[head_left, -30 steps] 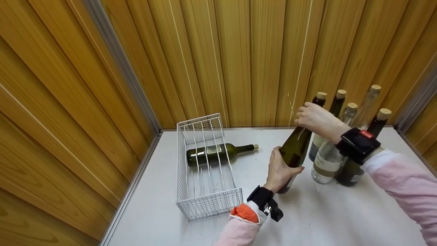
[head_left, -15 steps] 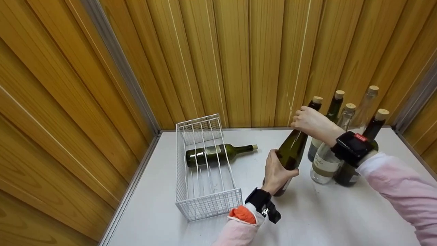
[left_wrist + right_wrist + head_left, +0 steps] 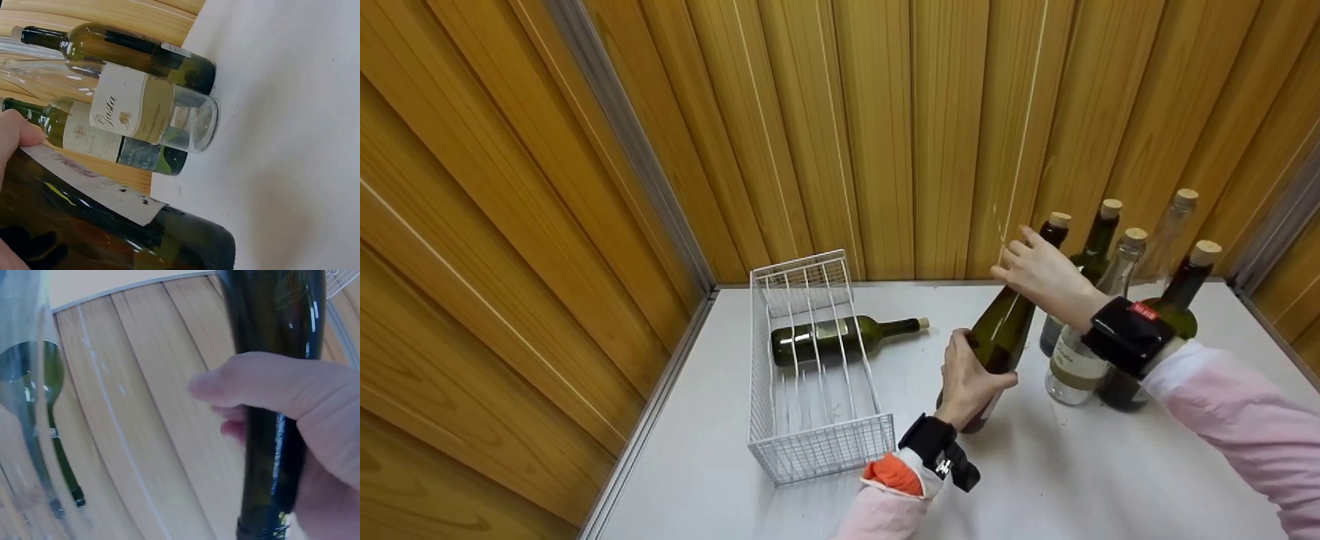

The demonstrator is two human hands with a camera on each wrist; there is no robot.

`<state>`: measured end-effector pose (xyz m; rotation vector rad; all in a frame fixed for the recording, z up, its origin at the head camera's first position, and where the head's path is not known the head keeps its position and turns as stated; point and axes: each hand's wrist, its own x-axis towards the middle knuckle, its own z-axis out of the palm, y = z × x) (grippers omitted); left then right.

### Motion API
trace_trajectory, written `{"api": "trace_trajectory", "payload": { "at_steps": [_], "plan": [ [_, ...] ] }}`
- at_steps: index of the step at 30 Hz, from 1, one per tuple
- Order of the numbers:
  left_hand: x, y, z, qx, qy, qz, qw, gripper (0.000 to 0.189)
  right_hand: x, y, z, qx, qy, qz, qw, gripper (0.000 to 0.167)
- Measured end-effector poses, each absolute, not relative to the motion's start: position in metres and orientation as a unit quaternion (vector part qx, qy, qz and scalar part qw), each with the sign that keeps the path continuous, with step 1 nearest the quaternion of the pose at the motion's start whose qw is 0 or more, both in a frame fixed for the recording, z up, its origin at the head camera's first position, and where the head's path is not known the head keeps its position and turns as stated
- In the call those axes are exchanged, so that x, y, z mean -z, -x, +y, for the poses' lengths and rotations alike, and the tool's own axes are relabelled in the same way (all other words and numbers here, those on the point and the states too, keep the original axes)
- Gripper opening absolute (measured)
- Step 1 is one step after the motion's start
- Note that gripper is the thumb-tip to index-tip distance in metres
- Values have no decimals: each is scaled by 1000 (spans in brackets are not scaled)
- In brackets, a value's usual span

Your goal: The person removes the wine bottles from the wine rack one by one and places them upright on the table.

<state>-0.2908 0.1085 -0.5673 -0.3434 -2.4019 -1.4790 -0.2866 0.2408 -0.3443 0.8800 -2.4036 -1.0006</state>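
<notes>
A dark green wine bottle (image 3: 1006, 319) is held tilted, its corked neck leaning right and its base close over the white table. My left hand (image 3: 966, 381) grips its lower body, thumb across the near side. Around its neck, below the cork, curls my right hand (image 3: 1048, 276); in the right wrist view the thumb crosses the neck (image 3: 275, 455) and fingertips show behind it. The held bottle's torn pale label (image 3: 107, 183) appears in the left wrist view. Another green wine bottle (image 3: 874, 334) lies within the white wire basket (image 3: 832, 448), its corked neck sticking out to the right.
Several corked bottles stand close together at the right, partly behind my right arm. A clear bottle with a cream label (image 3: 1078, 369) is at their front; a dark one (image 3: 1179, 296) stands to its right. Wood-patterned walls (image 3: 877, 150) border the table (image 3: 697, 480).
The held bottle and both hands have moved slightly left and toward me. My right hand's fingers have spread somewhat at the neck. The basket and the lying bottle stay put.
</notes>
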Motion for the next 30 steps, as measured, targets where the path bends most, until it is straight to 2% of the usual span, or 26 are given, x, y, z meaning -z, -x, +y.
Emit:
{"api": "trace_trajectory", "payload": {
  "at_steps": [3, 6, 7, 11, 14, 17, 18, 22, 24, 26, 27, 29, 30],
  "plan": [
    [551, 280, 105, 530, 117, -829, 137, 70, 339, 276, 233, 373, -289, -866, 164, 71],
    [537, 271, 100, 542, 100, -826, 121, 68, 330, 266, 225, 324, -299, -885, 149, 76],
    [525, 264, 96, 556, 87, -821, 98, 68, 327, 264, 223, 292, -312, -891, 152, 74],
    [511, 256, 95, 572, 64, -815, 65, 68, 313, 263, 219, 129, -386, -891, 203, 55],
    [507, 254, 97, 586, 61, -806, 55, 68, 303, 265, 221, 43, -416, -877, 236, 50],
    [516, 258, 98, 593, 75, -798, 70, 70, 296, 265, 226, -24, -416, -874, 250, 56],
    [530, 265, 101, 588, 86, -799, 91, 69, 295, 266, 228, -47, -412, -873, 257, 59],
    [533, 266, 101, 588, 88, -797, 107, 70, 298, 273, 238, -132, -383, -861, 307, 70],
    [551, 276, 108, 569, 83, -808, 126, 75, 303, 277, 243, -176, -356, -857, 329, 77],
    [572, 291, 116, 565, 70, -812, 128, 79, 308, 279, 247, -232, -321, -858, 327, 86],
    [575, 292, 120, 545, 71, -822, 146, 83, 310, 279, 248, -263, -301, -859, 318, 90],
    [608, 312, 129, 539, 68, -825, 159, 89, 312, 277, 249, -336, -253, -862, 284, 93],
    [607, 311, 129, 533, 72, -825, 170, 88, 313, 276, 249, -373, -227, -860, 263, 94]
  ]
}}
